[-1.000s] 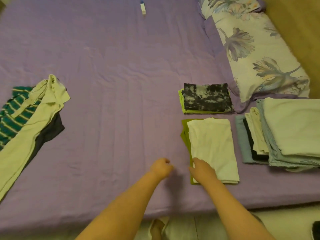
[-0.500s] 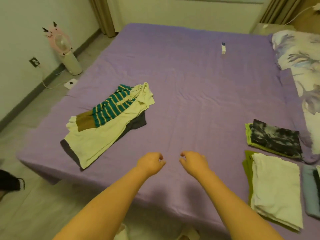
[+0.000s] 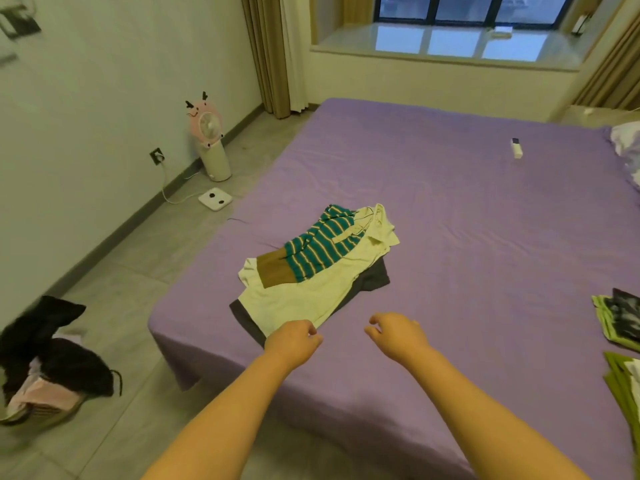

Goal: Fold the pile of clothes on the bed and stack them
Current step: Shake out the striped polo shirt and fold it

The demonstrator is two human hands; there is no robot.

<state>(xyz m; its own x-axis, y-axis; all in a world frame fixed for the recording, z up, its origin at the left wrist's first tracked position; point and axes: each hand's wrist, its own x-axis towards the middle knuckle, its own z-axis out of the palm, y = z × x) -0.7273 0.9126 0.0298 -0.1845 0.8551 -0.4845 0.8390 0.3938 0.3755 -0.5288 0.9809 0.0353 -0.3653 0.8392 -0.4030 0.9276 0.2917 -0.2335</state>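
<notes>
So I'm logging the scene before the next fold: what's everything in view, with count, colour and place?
bed: one, purple sheet, centre
unfolded pile: one; striped teal, cream, brown, dark grey; bed's near left
folded stacks: two, partly cut off; green with tie-dye, green with white; right edge
remote: one, white, far side of bed
pillow: one, pale, far right
fan: one, pink and cream, by left wall
scale: one, white, floor
basket: one, dark clothes on it, floor left
left hand: loosely curled, empty, at pile's near edge
right hand: loosely curled, empty, over sheet
</notes>
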